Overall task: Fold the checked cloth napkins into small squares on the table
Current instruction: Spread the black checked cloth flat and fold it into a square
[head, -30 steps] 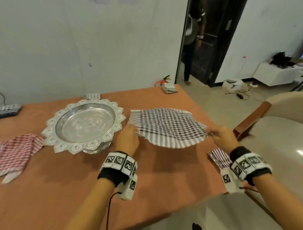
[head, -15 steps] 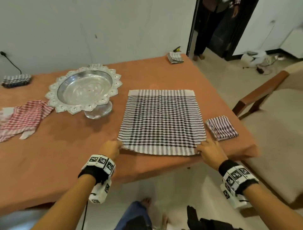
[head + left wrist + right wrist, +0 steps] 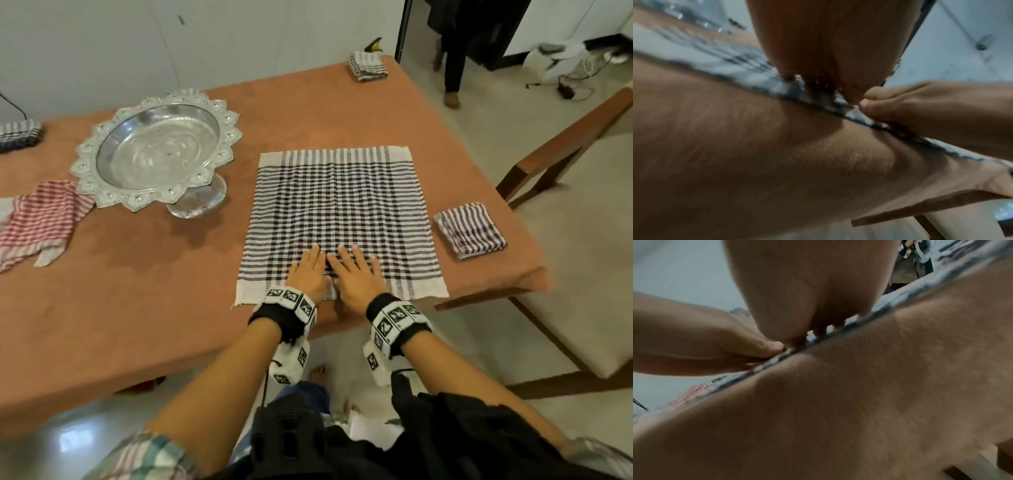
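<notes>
A black-and-white checked napkin (image 3: pixel 339 212) lies spread flat on the brown table (image 3: pixel 137 308), its near edge by the table's front edge. My left hand (image 3: pixel 308 270) and right hand (image 3: pixel 356 270) press side by side on the napkin's near middle, palms down and fingers straight. In the left wrist view the napkin's near edge (image 3: pixel 760 81) runs under my palm, with the right hand (image 3: pixel 910 104) beside it. A folded striped napkin (image 3: pixel 471 229) sits to the right of the spread one. A crumpled red checked napkin (image 3: pixel 37 222) lies at the far left.
A silver footed bowl (image 3: pixel 157 147) with a scalloped rim stands left of the napkin. Folded napkins lie at the far right corner (image 3: pixel 368 65) and at the far left edge (image 3: pixel 19 132). A wooden chair (image 3: pixel 565 137) stands right of the table. A person's legs (image 3: pixel 452 68) show in the doorway.
The napkin went from held in the air to lying flat on the table. Both hands left its near corners and came together at its near middle, pressing flat.
</notes>
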A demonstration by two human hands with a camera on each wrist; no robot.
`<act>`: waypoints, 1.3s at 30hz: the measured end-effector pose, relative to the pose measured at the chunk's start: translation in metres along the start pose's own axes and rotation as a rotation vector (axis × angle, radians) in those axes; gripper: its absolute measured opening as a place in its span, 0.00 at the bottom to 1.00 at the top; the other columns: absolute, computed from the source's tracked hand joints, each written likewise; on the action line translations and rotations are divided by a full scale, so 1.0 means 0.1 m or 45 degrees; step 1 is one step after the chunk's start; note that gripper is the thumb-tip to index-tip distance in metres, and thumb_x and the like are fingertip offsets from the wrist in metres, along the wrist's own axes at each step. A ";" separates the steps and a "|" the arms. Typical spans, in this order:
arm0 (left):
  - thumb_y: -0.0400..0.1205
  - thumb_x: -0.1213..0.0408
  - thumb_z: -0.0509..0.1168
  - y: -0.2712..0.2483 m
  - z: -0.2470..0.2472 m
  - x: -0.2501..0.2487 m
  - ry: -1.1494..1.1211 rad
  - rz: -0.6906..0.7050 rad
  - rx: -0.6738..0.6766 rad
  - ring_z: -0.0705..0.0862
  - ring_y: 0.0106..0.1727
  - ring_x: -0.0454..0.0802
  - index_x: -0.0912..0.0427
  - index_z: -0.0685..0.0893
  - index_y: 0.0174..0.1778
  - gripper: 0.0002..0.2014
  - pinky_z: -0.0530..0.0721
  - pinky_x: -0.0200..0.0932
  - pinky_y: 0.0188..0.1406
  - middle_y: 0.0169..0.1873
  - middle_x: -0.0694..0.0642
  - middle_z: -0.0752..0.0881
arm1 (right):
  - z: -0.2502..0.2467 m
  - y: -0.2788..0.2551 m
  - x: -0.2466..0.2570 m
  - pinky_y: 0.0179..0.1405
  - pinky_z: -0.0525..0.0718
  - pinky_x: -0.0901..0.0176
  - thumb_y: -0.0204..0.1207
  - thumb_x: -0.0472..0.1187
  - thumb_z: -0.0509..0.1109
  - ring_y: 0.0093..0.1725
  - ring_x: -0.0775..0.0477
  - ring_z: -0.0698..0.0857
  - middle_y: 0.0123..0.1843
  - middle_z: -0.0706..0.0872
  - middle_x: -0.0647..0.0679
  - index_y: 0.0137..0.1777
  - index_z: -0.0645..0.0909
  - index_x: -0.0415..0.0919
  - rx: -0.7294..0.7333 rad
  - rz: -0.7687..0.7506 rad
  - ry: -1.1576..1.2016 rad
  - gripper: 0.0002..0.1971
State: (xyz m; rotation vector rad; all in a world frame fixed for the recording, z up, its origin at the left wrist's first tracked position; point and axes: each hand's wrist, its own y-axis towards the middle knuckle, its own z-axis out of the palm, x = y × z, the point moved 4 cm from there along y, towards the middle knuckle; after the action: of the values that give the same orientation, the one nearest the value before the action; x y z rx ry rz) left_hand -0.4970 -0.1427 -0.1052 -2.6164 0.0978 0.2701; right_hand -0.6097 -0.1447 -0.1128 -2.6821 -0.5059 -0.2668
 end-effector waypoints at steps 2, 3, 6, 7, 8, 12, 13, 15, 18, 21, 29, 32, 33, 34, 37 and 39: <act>0.88 0.52 0.44 -0.06 0.11 0.15 0.083 -0.025 0.030 0.37 0.83 0.50 0.55 0.39 0.82 0.30 0.42 0.57 0.82 0.82 0.50 0.37 | 0.06 -0.04 -0.12 0.78 0.38 0.33 0.86 0.54 0.42 0.84 0.45 0.37 0.85 0.39 0.54 0.82 0.41 0.58 0.022 0.064 -0.046 0.26; 0.87 0.50 0.43 -0.11 0.12 0.26 0.081 -0.042 0.006 0.36 0.83 0.50 0.52 0.38 0.82 0.30 0.41 0.57 0.81 0.82 0.49 0.36 | 0.05 -0.09 -0.21 0.78 0.36 0.32 0.85 0.57 0.41 0.83 0.45 0.35 0.85 0.37 0.56 0.81 0.39 0.61 0.017 0.097 -0.032 0.26; 0.87 0.50 0.42 -0.25 0.11 0.68 -0.024 -0.183 -0.018 0.36 0.83 0.51 0.53 0.39 0.82 0.30 0.40 0.56 0.81 0.82 0.50 0.36 | 0.03 -0.28 -0.60 0.77 0.35 0.32 0.84 0.59 0.40 0.83 0.44 0.33 0.84 0.34 0.56 0.80 0.36 0.63 0.020 0.266 0.016 0.27; 0.87 0.51 0.43 -0.30 0.08 0.79 -0.042 -0.244 -0.008 0.37 0.83 0.51 0.54 0.39 0.82 0.30 0.40 0.56 0.82 0.83 0.51 0.37 | 0.02 -0.36 -0.70 0.78 0.35 0.33 0.84 0.59 0.41 0.83 0.43 0.33 0.84 0.34 0.54 0.81 0.35 0.61 0.044 0.328 0.022 0.28; 0.87 0.52 0.43 -0.32 0.05 0.86 -0.048 -0.297 -0.011 0.39 0.84 0.50 0.56 0.40 0.82 0.30 0.41 0.55 0.82 0.83 0.52 0.38 | 0.01 -0.42 -0.77 0.78 0.35 0.34 0.84 0.58 0.42 0.83 0.43 0.33 0.84 0.34 0.52 0.81 0.35 0.59 0.059 0.388 0.042 0.29; 0.87 0.60 0.48 -0.09 -0.17 0.53 0.014 -0.111 -0.132 0.46 0.84 0.55 0.62 0.46 0.82 0.28 0.48 0.54 0.82 0.83 0.59 0.45 | -0.16 -0.18 -0.50 0.81 0.45 0.35 0.84 0.47 0.52 0.83 0.35 0.41 0.85 0.42 0.43 0.83 0.45 0.46 -0.089 0.376 0.018 0.30; 0.87 0.62 0.48 0.02 -0.20 0.33 0.031 0.006 -0.105 0.45 0.84 0.55 0.62 0.46 0.82 0.28 0.48 0.54 0.83 0.83 0.59 0.44 | -0.19 -0.03 -0.34 0.81 0.47 0.35 0.84 0.45 0.52 0.83 0.36 0.42 0.85 0.43 0.43 0.83 0.46 0.46 -0.085 0.293 -0.011 0.29; 0.87 0.64 0.47 0.21 -0.19 0.04 0.012 0.141 0.016 0.42 0.84 0.54 0.60 0.43 0.82 0.29 0.45 0.54 0.82 0.83 0.57 0.41 | -0.17 0.22 -0.12 0.80 0.46 0.34 0.85 0.44 0.49 0.84 0.39 0.41 0.86 0.41 0.47 0.83 0.44 0.50 -0.001 0.160 -0.027 0.29; 0.87 0.63 0.47 0.34 -0.20 0.20 0.040 0.106 0.059 0.39 0.84 0.51 0.57 0.40 0.82 0.30 0.43 0.55 0.82 0.83 0.53 0.38 | -0.17 0.33 -0.30 0.78 0.40 0.33 0.86 0.53 0.43 0.84 0.44 0.37 0.85 0.36 0.55 0.82 0.39 0.60 0.102 0.196 -0.013 0.27; 0.87 0.61 0.47 0.37 -0.33 0.69 -0.057 -0.200 -0.097 0.39 0.84 0.52 0.59 0.40 0.82 0.30 0.43 0.53 0.82 0.83 0.55 0.38 | -0.28 0.25 -0.69 0.79 0.40 0.35 0.85 0.55 0.42 0.83 0.43 0.36 0.84 0.35 0.54 0.82 0.37 0.59 0.141 0.401 0.039 0.27; 0.87 0.61 0.47 0.75 -0.45 0.20 0.049 0.142 0.077 0.37 0.84 0.52 0.56 0.39 0.82 0.30 0.43 0.56 0.82 0.83 0.52 0.37 | -0.43 0.92 -0.25 0.77 0.41 0.30 0.86 0.51 0.45 0.83 0.41 0.35 0.84 0.35 0.56 0.81 0.39 0.62 0.178 0.234 0.001 0.27; 0.87 0.59 0.46 0.89 -0.59 0.64 -0.055 -0.128 0.018 0.36 0.83 0.51 0.56 0.37 0.82 0.30 0.41 0.57 0.81 0.82 0.52 0.34 | -0.59 0.92 -0.68 0.78 0.41 0.31 0.85 0.57 0.43 0.83 0.42 0.35 0.84 0.34 0.56 0.80 0.38 0.64 0.168 0.456 0.092 0.27; 0.87 0.60 0.47 0.93 -0.67 0.78 -0.096 -0.246 -0.021 0.36 0.83 0.52 0.57 0.37 0.82 0.31 0.41 0.57 0.81 0.82 0.53 0.35 | -0.67 0.93 -0.81 0.79 0.43 0.31 0.85 0.56 0.44 0.83 0.41 0.35 0.84 0.34 0.54 0.81 0.38 0.62 0.168 0.551 0.128 0.27; 0.87 0.60 0.47 0.97 -0.74 0.86 -0.127 -0.338 -0.045 0.36 0.83 0.53 0.59 0.37 0.82 0.32 0.42 0.56 0.82 0.82 0.55 0.35 | -0.74 0.97 -0.88 0.79 0.45 0.31 0.85 0.54 0.46 0.83 0.39 0.36 0.85 0.35 0.52 0.82 0.38 0.60 0.177 0.622 0.154 0.28; 0.86 0.63 0.48 1.09 -0.84 0.57 -0.084 -0.197 -0.030 0.37 0.83 0.55 0.60 0.39 0.82 0.31 0.43 0.56 0.82 0.82 0.56 0.36 | -0.83 1.24 -0.62 0.78 0.47 0.28 0.85 0.50 0.49 0.83 0.34 0.37 0.85 0.36 0.50 0.82 0.41 0.59 0.167 0.499 0.063 0.29; 0.87 0.63 0.48 1.18 -0.79 0.22 -0.010 0.049 0.066 0.38 0.84 0.54 0.57 0.40 0.82 0.30 0.45 0.56 0.82 0.83 0.53 0.37 | -0.78 1.40 -0.36 0.78 0.45 0.27 0.85 0.49 0.49 0.83 0.36 0.35 0.84 0.34 0.53 0.81 0.39 0.62 0.268 0.299 0.022 0.29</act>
State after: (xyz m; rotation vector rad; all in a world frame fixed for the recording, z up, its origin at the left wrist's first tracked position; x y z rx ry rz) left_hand -0.4758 -0.2843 -0.0987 -2.5639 0.1503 0.2869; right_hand -0.5973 -0.3076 -0.0999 -2.5002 -0.1980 -0.1593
